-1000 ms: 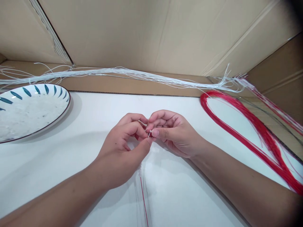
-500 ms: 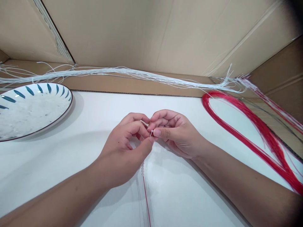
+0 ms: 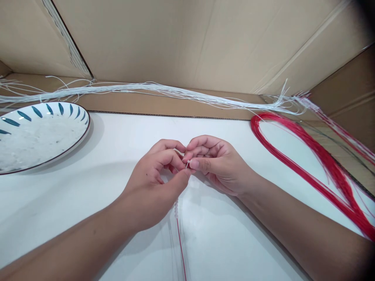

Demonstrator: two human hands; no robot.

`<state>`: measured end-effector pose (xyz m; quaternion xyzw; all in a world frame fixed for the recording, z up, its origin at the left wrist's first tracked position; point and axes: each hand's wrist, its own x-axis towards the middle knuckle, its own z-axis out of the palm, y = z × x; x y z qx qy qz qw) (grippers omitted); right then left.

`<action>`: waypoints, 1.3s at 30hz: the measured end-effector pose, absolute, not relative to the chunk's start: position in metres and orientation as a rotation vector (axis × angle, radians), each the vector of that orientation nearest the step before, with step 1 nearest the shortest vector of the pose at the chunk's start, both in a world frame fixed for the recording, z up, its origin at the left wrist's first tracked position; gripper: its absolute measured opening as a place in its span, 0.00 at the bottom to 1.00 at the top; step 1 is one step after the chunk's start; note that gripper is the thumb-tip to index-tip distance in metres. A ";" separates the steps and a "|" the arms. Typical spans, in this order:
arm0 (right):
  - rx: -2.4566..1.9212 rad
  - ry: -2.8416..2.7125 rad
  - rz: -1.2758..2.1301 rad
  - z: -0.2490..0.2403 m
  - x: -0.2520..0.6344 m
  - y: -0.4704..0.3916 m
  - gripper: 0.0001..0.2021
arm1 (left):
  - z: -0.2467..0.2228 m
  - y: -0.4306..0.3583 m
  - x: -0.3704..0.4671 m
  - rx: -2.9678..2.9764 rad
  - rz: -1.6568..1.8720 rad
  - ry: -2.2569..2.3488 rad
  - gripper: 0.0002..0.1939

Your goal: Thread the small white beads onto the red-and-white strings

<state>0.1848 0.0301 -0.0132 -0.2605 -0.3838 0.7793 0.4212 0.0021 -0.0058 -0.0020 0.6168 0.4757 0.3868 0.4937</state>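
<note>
My left hand (image 3: pixel 158 183) and my right hand (image 3: pixel 218 168) meet fingertip to fingertip above the white tabletop. Between left thumb and forefinger I pinch a thin cord; a short pale stretch of it shows at the tips. The right thumb and forefinger close on a tiny pale bead (image 3: pixel 188 161), with a bit of red beside it. Below my left hand hangs a row of small clear beads (image 3: pixel 176 208), and a red cord (image 3: pixel 181 246) runs on from them towards the bottom edge. How the strands pass between my fingers is hidden.
An oval plate (image 3: pixel 83 134) with green leaf marks, covered in small clear pieces, stands at left. A bundle of white cords (image 3: pixel 175 90) stretches along the cardboard wall (image 3: pixel 164 43). To the right lies a looped hank of red cord (image 3: pixel 295 162).
Both hands keep nearly the same pose and place. The hanging red cord has hardly shifted.
</note>
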 end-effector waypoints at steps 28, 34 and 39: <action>-0.642 -1.028 1.872 -0.015 0.186 0.030 0.07 | 0.000 -0.004 0.006 1.448 0.932 1.235 0.11; -0.668 -1.055 1.843 -0.015 0.185 0.028 0.09 | 0.000 -0.005 0.005 1.447 0.932 1.225 0.11; -0.668 -1.120 1.834 -0.017 0.186 0.027 0.11 | -0.001 -0.003 0.005 1.468 0.936 1.228 0.11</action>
